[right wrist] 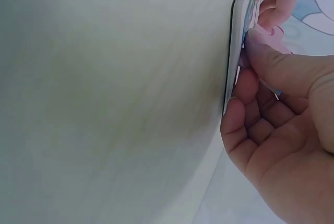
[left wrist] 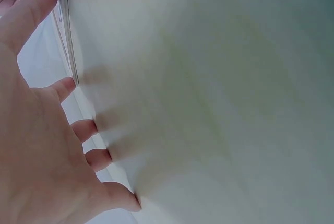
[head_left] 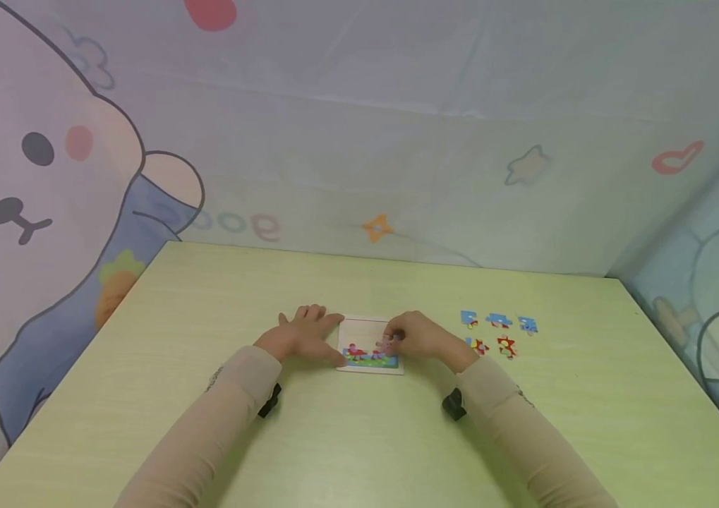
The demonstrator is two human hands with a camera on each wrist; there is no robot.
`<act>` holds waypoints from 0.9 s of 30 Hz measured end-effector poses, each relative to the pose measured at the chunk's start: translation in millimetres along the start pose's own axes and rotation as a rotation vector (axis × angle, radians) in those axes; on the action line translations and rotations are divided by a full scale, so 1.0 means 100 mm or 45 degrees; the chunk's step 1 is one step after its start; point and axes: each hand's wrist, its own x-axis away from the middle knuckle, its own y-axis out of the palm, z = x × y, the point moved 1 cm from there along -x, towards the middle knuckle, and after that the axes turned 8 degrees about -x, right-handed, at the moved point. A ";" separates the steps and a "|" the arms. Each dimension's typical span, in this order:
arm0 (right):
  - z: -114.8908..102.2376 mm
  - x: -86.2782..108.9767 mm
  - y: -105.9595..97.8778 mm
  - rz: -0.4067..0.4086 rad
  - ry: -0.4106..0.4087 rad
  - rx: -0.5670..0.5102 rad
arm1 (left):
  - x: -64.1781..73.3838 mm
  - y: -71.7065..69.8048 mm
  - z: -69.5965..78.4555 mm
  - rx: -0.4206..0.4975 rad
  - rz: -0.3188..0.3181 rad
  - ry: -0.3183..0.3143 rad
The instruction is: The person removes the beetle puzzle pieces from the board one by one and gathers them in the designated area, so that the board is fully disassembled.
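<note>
A small puzzle board (head_left: 362, 330) lies on the table, its lower strip filled with colourful joined pieces and its upper part pale. My left hand (head_left: 305, 336) spreads its fingers at the board's left side, with thumb and index finger touching the edge. At the right side, my right hand (head_left: 424, 336) pinches a pink puzzle piece (right wrist: 275, 37) between thumb and fingers, over the board. The fingers partly hide that piece, and the hand covers the board's right edge in the head view.
Several loose puzzle pieces (head_left: 506, 346) in blue, red and yellow lie to the right of my right hand. The pale table (head_left: 359, 437) meets a cartoon-printed cloth (head_left: 346, 141) at the back, with more cloth at the right side.
</note>
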 end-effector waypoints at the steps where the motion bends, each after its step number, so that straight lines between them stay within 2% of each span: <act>1: 0.00 0.00 0.00 -0.002 -0.001 -0.007 | 0.00 0.00 0.00 0.001 0.002 0.001; 6: 0.03 0.02 -0.02 0.013 0.002 -0.044 | 0.00 0.01 -0.01 0.001 0.006 0.007; 15: 0.10 0.17 -0.16 0.094 -0.070 -0.092 | -0.02 0.01 -0.02 0.001 0.000 0.018; 27: 0.20 0.52 -0.40 0.157 -0.020 -0.180 | -0.05 0.05 -0.06 -0.004 -0.028 -0.004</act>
